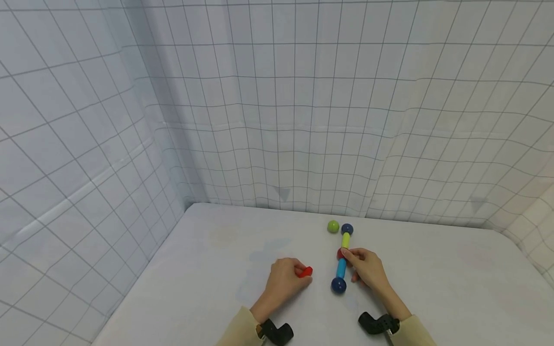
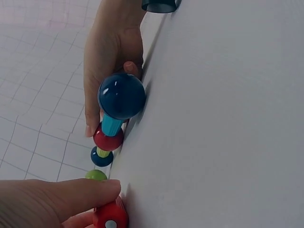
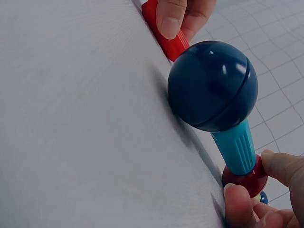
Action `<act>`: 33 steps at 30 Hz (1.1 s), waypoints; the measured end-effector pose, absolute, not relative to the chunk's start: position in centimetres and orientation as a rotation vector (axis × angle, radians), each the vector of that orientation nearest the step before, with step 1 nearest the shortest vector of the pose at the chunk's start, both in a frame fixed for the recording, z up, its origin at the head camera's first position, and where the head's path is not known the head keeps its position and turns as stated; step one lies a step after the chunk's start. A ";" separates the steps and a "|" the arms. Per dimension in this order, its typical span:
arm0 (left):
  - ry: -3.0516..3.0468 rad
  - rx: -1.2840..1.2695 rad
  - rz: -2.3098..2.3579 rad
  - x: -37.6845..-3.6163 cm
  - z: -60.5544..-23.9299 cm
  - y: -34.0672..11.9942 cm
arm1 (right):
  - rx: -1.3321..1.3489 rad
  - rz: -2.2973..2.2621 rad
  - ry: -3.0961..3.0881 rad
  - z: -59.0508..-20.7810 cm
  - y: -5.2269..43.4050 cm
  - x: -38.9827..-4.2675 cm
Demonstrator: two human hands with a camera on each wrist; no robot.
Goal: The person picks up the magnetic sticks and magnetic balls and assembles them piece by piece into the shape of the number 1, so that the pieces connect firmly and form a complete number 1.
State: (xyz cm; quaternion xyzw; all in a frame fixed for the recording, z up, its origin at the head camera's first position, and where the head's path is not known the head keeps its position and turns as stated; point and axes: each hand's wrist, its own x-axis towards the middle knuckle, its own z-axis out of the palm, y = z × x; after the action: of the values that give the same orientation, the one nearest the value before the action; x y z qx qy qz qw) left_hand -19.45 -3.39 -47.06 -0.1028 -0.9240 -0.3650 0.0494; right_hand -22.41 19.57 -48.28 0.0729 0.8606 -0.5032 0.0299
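A chain of balls and rods (image 1: 342, 257) lies joined on the table (image 1: 433, 288). The right hand (image 1: 368, 269) pinches its red ball (image 1: 340, 253); the left hand (image 1: 283, 281) pinches a loose red rod (image 1: 305, 272). A green ball (image 1: 333, 226) apparently remains unattached.

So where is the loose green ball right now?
In the head view the green ball lies on the white table toward the back, just left of the dark blue ball at the far end of the rod chain, beyond both hands.
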 end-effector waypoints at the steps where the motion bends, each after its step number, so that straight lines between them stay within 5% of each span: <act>1: -2.822 -0.315 -1.120 -19.4 -47.1 -3.3 | 0.225 -1.551 2.653 -48.3 19.6 -22.4; 33: -2.915 -0.480 -1.091 -17.0 -46.1 -1.4 | 0.237 -1.552 2.642 -48.3 19.6 -22.4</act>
State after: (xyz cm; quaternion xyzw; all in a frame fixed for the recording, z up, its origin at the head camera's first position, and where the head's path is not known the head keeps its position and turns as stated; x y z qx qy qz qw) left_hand -16.98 -1.43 -46.13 -0.1526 -0.9256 -0.3463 -0.0036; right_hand -22.41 19.59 -48.30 0.0769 0.8593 -0.5046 0.0341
